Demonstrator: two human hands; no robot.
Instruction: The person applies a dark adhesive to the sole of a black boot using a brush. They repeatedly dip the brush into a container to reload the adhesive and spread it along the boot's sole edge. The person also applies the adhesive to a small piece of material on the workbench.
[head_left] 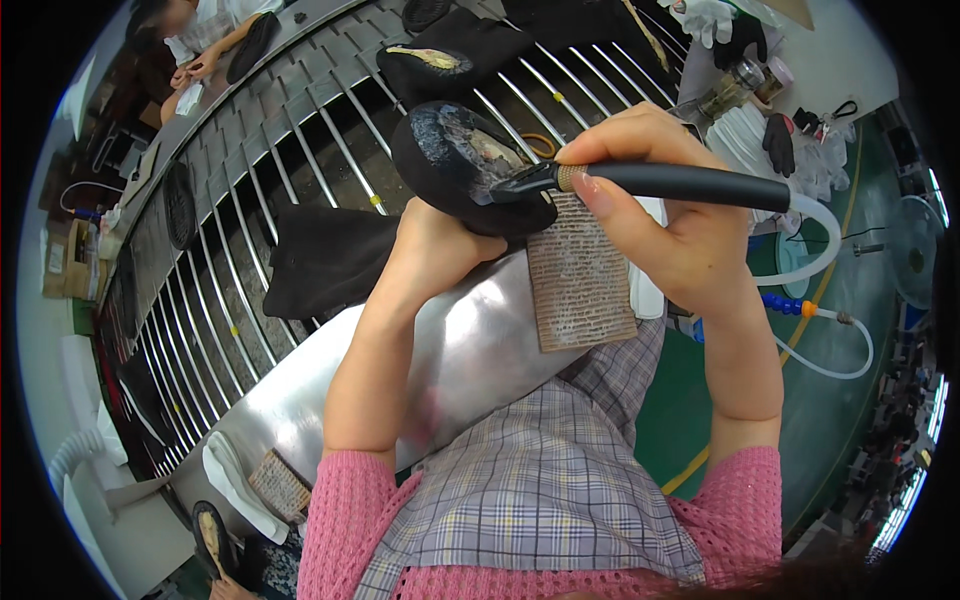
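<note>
My left hand (437,252) grips a black shoe upper (425,175) from beneath, fingers wrapped round it. Its underside faces up, with a pale middle and a wet-looking, shiny dark border. In my right hand (672,225) is a glue brush (700,184) with a thick black handle and a brass-coloured collar. A white hose (832,235) runs from the handle's rear end. The brush's dark tip touches the underside near the rim closest to me. Below the shoe, a brown ridged pad (583,290) lies on the shiny metal ledge (470,330).
Metal rollers (330,150) stretch beyond the ledge, with another black upper (430,65) and black fabric (330,260) on them. Glass jars (735,85), gloves (708,20) and white cloths stand at the right. Another person's hands (200,68) work at the far left; one more hand (232,590) shows lower left.
</note>
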